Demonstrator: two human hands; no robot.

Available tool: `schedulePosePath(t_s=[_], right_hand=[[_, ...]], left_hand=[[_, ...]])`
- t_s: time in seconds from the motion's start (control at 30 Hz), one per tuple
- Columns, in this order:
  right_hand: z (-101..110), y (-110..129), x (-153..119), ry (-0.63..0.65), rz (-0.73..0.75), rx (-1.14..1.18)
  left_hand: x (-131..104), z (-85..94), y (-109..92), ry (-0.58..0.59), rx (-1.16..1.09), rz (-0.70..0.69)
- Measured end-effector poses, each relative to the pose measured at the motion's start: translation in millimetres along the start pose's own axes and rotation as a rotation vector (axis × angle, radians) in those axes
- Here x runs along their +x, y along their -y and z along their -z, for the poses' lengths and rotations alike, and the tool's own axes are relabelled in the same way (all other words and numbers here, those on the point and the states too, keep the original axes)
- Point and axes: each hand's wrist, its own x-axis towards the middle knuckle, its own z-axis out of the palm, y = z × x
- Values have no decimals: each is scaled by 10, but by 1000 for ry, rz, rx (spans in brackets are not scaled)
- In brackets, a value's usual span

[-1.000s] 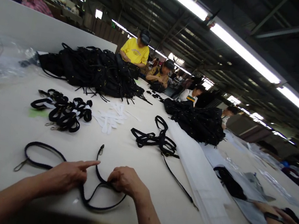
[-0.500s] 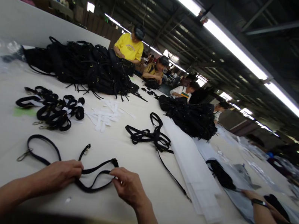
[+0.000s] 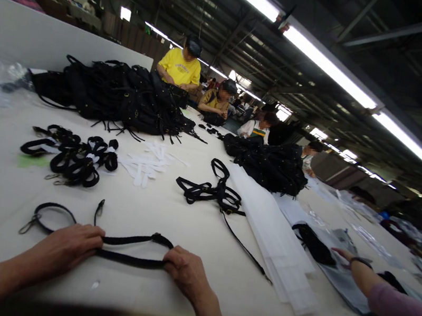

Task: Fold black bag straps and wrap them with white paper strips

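Note:
A black strap [image 3: 131,259] with metal clips is stretched in a long loop between my two hands, just over the pale table [image 3: 141,296]. My left hand [image 3: 74,246] is closed around it at the left. At the loop's right end, the fingers of my right hand [image 3: 185,271] pinch it. A buckle [image 3: 156,237] sits on the upper run. Left of my left hand, the strap curls round to a metal hook [image 3: 28,224]; another short end [image 3: 99,210] points up behind that hand.
Bundled black straps [image 3: 82,159] lie beyond my left hand, beside white paper strips [image 3: 144,163]. Loose straps [image 3: 221,194] and white sheets [image 3: 273,242] are to the right. Black bags [image 3: 125,93] are piled at the back. A co-worker's hand [image 3: 343,254] reaches in from the right.
My right hand has moved right and slightly down, and my left hand a little left. The slack strap between them is now pulled nearly straight. The co-worker's arm at right has shifted.

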Motion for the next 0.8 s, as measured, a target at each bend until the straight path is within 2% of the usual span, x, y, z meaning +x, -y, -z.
schedulePosePath(t_s=[0.1, 0.27, 0.37, 0.47, 0.6, 0.7, 0.8], right_hand=[[44, -135, -109, -41, -59, -18], [42, -95, -137, -45, -88, -162], [-34, 56, -88, -117, 6, -225], [-198, 246, 10, -200, 131, -179], [-435, 379, 156, -200, 197, -126], [-486, 292, 209, -224, 151, -161], [-436, 158, 204, -237, 105, -187]], left_hand=[[-49, -49, 36, 36, 50, -3], [-79, -126, 23, -47, 68, -14], [-69, -132, 7, -58, 52, -13], [-41, -100, -36, -60, 39, -9], [-16, -47, -85, -38, 49, 20], [-28, -35, -91, -42, 51, 30], [-52, -52, -76, -60, 34, 24]])
